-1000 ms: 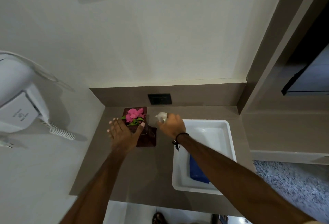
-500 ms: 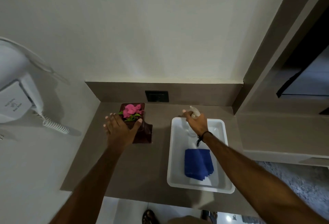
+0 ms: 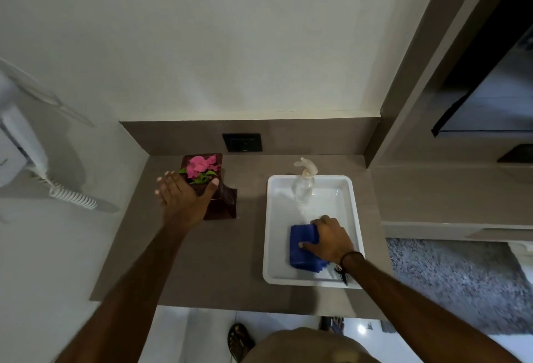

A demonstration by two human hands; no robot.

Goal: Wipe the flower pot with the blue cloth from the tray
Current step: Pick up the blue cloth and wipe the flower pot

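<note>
A dark brown flower pot (image 3: 222, 198) with pink flowers (image 3: 200, 167) stands at the back left of the brown counter. My left hand (image 3: 184, 198) wraps its near side, thumb on the right, fingers on the left. A white tray (image 3: 272, 247) sits to the right. In its near part lies the folded blue cloth (image 3: 301, 244), and my right hand (image 3: 331, 240) is closed over its right side, thumb on top. A clear spray bottle (image 3: 303, 186) stands free in the tray's far end.
A black wall socket (image 3: 242, 142) sits on the backsplash behind the pot. A white wall unit with a coiled cord (image 3: 72, 197) hangs at the left. A raised ledge and dark panel (image 3: 476, 120) are at the right. The counter edge (image 3: 230, 305) runs below, with feet beneath.
My right hand let go of the spray bottle, which now stands in the tray's far end, and came back onto the blue cloth. My left hand stayed on the pot.
</note>
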